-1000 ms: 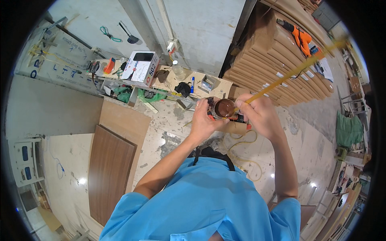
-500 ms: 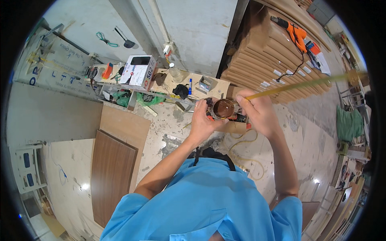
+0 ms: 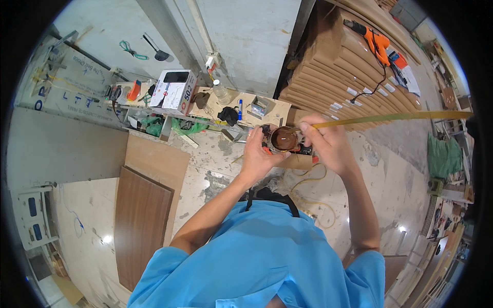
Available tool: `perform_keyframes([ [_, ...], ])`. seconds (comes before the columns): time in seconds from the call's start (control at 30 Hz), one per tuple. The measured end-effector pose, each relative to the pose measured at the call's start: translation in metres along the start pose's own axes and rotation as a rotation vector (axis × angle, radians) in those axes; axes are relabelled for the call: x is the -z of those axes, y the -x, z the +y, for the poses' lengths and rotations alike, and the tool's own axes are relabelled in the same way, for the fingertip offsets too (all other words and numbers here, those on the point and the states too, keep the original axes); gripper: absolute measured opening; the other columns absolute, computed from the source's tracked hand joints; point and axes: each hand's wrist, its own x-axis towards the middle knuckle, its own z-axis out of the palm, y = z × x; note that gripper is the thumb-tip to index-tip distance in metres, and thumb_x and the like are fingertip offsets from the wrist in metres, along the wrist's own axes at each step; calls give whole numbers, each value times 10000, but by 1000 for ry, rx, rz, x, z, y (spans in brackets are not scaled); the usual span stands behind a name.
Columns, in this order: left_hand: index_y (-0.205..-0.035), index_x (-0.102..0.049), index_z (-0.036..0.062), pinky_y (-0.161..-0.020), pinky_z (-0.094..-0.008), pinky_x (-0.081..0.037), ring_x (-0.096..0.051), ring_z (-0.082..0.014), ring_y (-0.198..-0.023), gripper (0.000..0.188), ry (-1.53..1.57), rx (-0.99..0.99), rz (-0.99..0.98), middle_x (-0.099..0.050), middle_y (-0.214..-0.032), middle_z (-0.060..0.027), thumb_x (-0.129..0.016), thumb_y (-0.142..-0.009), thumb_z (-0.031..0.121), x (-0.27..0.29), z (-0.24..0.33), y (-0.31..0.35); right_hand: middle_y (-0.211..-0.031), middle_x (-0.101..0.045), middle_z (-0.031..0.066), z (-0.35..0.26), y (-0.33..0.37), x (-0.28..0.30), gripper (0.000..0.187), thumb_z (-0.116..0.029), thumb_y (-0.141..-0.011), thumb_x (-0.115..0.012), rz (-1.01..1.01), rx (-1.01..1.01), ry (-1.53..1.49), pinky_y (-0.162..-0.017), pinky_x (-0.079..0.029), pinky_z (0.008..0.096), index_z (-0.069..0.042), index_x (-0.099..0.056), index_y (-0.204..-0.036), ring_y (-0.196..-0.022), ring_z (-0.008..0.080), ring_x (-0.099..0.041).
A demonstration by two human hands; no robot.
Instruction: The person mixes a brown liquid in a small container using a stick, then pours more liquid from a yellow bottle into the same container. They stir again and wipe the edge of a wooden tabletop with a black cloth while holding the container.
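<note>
My left hand (image 3: 255,159) is wrapped round the side of an open round can (image 3: 285,138), held upright in front of my waist. Something brown and shiny shows inside the can. Close by its right rim, my right hand (image 3: 327,142) pinches a long, thin yellow-brown strip (image 3: 390,118). That strip stretches from the fingers far out to the right and is slightly bowed. Whether its near end reaches into the can is hidden by the fingers. Below the can lies a dark and orange tool (image 3: 305,150), partly covered by my hands.
A low bench (image 3: 280,109) ahead carries a white box (image 3: 173,92), a clear bottle (image 3: 221,92), a blue marker (image 3: 240,110) and a black cloth (image 3: 228,116). Stacked brown boards (image 3: 328,72) at right bear an orange heat gun (image 3: 377,45). A wood-grain panel (image 3: 144,226) lies left; yellow tubing (image 3: 328,205) loops across the floor.
The outer part of the strip has swung downward and now runs closer to level. Both hands stay nearly in place at the can, with the view shifted slightly.
</note>
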Motion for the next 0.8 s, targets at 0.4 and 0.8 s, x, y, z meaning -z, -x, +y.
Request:
perform_keyframes([
  [0.4, -1230, -679, 43, -974, -410, -496, -621, -294, -1095, 641, -1, -14, 18, -656, -1171, -107, -973, -669, 145, 0, -1, -1, -731, -649, 31, 4, 3, -2, 249, -208, -1098, -608, -95, -55, -67, -553, -467, 274, 1, -736, -1058, -610, 82, -586],
  [0.8, -1259, -664, 41, -982, -412, -499, -615, -290, -1101, 663, 17, -2, 32, -643, -1173, -120, -963, -674, 134, 0, -2, -1, -755, -644, 42, 6, 5, -1, 254, -206, -1102, -594, -12, -58, -58, -591, -487, 281, 10, -724, -1070, -643, 105, -609],
])
